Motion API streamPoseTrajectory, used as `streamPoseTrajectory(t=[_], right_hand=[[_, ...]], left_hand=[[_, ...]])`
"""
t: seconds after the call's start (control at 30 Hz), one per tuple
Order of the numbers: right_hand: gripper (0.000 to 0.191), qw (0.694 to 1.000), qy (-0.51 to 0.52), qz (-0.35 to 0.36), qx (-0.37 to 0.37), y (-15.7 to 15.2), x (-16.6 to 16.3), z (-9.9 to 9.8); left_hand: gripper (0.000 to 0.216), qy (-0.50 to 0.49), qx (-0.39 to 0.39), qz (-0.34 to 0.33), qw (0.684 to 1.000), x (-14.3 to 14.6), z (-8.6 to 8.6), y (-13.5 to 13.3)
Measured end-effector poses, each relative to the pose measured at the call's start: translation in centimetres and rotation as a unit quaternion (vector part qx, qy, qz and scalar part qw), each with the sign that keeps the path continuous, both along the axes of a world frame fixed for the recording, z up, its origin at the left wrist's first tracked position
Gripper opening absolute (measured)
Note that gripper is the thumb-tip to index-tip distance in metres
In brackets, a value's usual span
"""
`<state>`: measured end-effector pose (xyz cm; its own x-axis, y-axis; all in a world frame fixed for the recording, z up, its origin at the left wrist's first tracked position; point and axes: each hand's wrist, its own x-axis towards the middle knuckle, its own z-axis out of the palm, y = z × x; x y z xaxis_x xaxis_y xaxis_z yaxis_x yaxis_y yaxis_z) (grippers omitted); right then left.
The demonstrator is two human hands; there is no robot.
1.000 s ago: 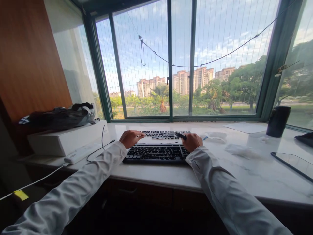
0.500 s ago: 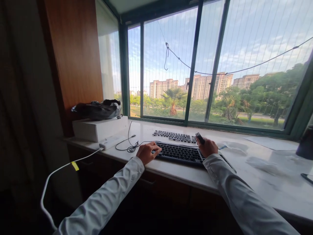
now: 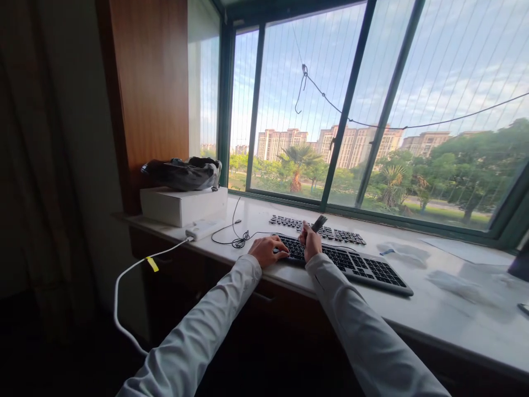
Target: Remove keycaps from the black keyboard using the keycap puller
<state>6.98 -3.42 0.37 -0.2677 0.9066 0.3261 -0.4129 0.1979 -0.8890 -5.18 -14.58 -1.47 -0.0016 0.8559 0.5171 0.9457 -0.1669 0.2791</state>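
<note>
A black keyboard [image 3: 359, 266] lies on the white marble sill [image 3: 433, 309], with a second, flatter set of keys [image 3: 343, 235] behind it near the window. My left hand [image 3: 268, 251] rests on the near keyboard's left end, fingers curled onto the keys and edge. My right hand [image 3: 311, 243] hovers over the left part of the same keyboard, closed around a small dark tool [image 3: 318, 223] that sticks up and away from me. Both arms wear white sleeves.
A white box [image 3: 182, 205] with a dark bag [image 3: 184, 173] on top stands at the sill's left end. A white adapter [image 3: 204, 229] with a white cable [image 3: 124, 281] lies beside it, and a thin black cord [image 3: 237, 240]. Crumpled wipes [image 3: 403, 251] lie to the right.
The view has swung left. My right hand has moved from the keyboard's right end to its left part, still holding the dark tool. My left hand stays at the keyboard's left end.
</note>
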Motion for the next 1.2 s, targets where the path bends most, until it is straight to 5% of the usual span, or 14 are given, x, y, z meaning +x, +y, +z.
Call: streamPoseTrajectory(t=[0.43, 0.8, 1.2], right_hand=[[0.036, 0.987, 0.049, 0.076, -0.13, -1.0, -1.6, -0.5], [0.031, 0.987, -0.056, 0.025, -0.146, -0.8, -1.9, -0.4], [0.032, 0.987, -0.027, -0.049, -0.148, -1.6, -3.1, -0.4]], left_hand=[[0.026, -0.027, -0.011, -0.024, 0.999, -0.9, -0.4, 0.6], [0.025, -0.037, -0.011, -0.03, 0.999, -0.9, -0.3, 0.6], [0.022, -0.05, -0.018, -0.033, 0.998, -1.0, -0.3, 0.5]])
